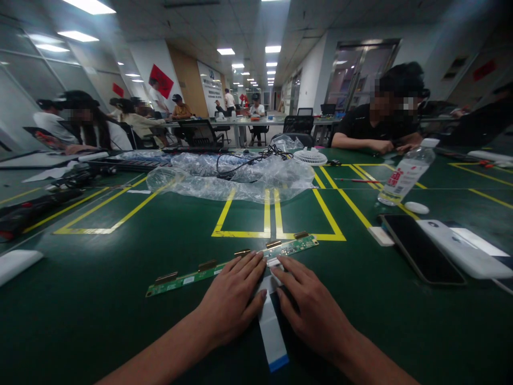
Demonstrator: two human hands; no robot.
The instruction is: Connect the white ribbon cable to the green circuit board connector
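A long, narrow green circuit board [188,279] lies slantwise on the green table, with several brown tabs along its far edge. From a white connector near its middle, a white flat ribbon cable [273,329] runs toward me and ends in a blue strip. My left hand [236,294] rests with its fingers stretched over the board, its thumb at the cable's left edge. My right hand [306,299] has its fingers extended and slightly bent, their tips by the connector and the cable's upper end. The fingers partly hide the connector.
Clear plastic wrap [240,179] with black cables lies beyond yellow tape outlines. A white round vented cover [310,156] is behind it. To the right are a water bottle [406,174], a black phone [420,248] and a white phone [467,248]. Across the table sits a person [372,125].
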